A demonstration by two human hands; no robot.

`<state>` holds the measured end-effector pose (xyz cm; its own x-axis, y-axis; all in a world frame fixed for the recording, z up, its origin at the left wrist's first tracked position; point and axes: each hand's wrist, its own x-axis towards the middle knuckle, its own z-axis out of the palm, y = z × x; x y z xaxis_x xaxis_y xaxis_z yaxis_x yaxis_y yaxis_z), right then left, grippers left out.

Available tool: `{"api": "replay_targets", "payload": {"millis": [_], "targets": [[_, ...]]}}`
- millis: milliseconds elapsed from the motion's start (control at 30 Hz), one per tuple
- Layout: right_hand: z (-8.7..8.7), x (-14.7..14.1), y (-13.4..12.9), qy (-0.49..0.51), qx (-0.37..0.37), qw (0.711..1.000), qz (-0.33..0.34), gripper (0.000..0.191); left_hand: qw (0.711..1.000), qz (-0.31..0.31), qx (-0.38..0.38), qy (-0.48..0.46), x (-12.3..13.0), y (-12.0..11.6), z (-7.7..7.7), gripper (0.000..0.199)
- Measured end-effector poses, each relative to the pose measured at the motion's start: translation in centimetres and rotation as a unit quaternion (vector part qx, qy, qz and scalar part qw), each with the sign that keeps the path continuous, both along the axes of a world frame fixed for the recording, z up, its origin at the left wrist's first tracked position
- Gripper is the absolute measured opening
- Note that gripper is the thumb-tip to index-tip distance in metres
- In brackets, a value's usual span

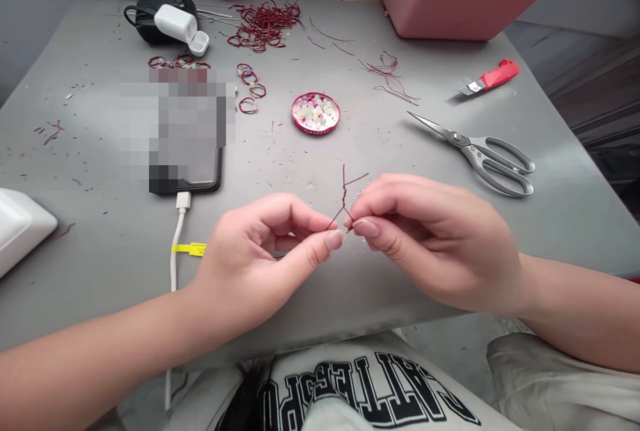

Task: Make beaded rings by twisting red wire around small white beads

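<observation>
A: Where is the dark red cord [344, 196]?

B: In the air over the tabletop [273, 168], by the middle of its near edge. A twisted stretch stands roughly upright, 2 free ends part at its top, and 2 strands spread beneath it like an inverted Y.

A: And the fingers [381, 198]?

B: The left hand [260, 248] pinches 1 strand between thumb and index finger; the right hand [445, 238] pinches the other likewise. The 2 pinches sit just beside each other, apart. How the hidden fingers lie, I can't tell.

A: Is the twist being tightened or opened?

B: I can't tell. Either way, I'd judge the fork is the spot to watch.

A: So how would you handle it?

B: Short grips, close to the fork, with equal pull on each side. If 1 strand goes slack, the stem probably leans and the turns bunch. With something this thin, small rolls of the fingertips should serve better than big wrist turns.

A: Anything nearby to mind?

B: The scissors [456, 138] lie toward the right edge, and the cutter [500, 76] is beyond them, nearer the far right corner with its blade showing. I'd steer the right forearm clear of them. The dish [316, 130] of beads [314, 111] sits between the cord and the far edge; a careless elbow could spill it.
</observation>
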<state>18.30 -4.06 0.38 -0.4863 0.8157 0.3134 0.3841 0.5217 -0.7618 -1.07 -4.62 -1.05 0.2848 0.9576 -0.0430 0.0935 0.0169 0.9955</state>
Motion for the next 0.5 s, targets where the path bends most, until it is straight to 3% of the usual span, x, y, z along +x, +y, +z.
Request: {"api": "replay_targets", "payload": {"millis": [67,167,233,300,400,500], "targets": [[0.2,0.2,0.3,0.078,-0.153,0.985,0.025,0.010,0.998,-0.009,-0.046,-0.039,0.1,0.3,0.2,0.008],[0.0,0.3,0.7,0.187,-0.357,0.913,0.067,0.008,0.988,-0.041,-0.110,-0.103,0.2,0.6,0.4,0.011],[-0.2,0.3,0.8,0.231,-0.435,0.866,0.092,0.010,0.978,-0.066,-0.142,-0.138,0.2,0.7,0.4,0.012],[-0.5,0.3,0.9,0.250,-0.474,0.838,0.105,0.012,0.970,-0.087,-0.163,-0.157,0.2,0.8,0.3,0.012],[-0.7,0.2,0.9,0.219,-0.464,0.856,0.070,0.015,0.968,-0.091,-0.178,-0.155,0.1,0.9,0.2,0.011],[-0.8,0.2,1.2,0.159,-0.362,0.918,-0.001,0.018,0.969,-0.064,-0.194,-0.142,-0.1,1.0,0.1,0.011]]}}
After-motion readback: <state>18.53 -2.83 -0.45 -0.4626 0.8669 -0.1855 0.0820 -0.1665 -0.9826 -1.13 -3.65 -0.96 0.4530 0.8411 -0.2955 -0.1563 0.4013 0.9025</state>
